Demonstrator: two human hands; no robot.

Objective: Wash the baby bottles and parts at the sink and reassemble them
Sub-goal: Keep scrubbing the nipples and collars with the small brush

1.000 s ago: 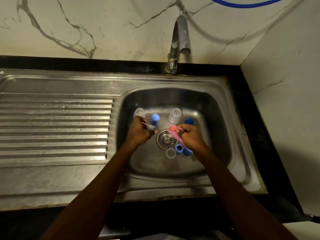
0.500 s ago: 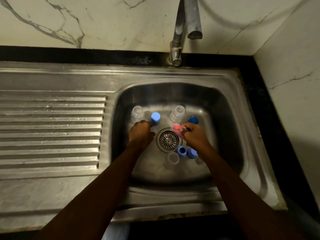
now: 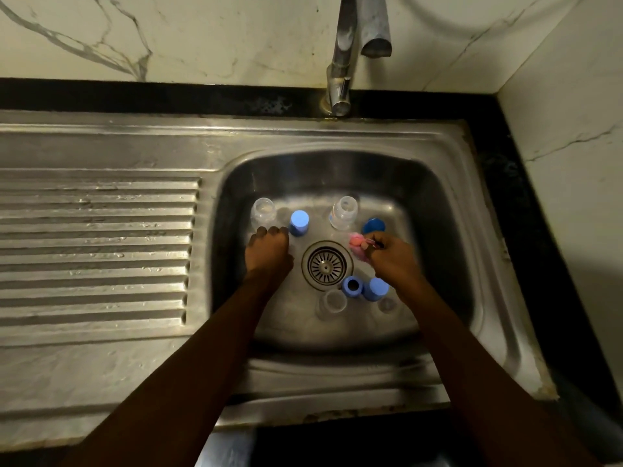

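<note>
Fingertips of the left hand (image 3: 268,252) touch down beside the clear plastic baby bottle (image 3: 263,211), mid-frame in the steel sink basin (image 3: 448,210), probably to lift it. I cannot tell whether that grip holds anything. The right hand (image 3: 391,258) pinches a pink fluffy scrubber (image 3: 356,246), ready for washing.

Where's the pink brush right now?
In the head view, the pink brush is in the sink basin, gripped by the right hand just right of the drain, near the blue cap.
</note>
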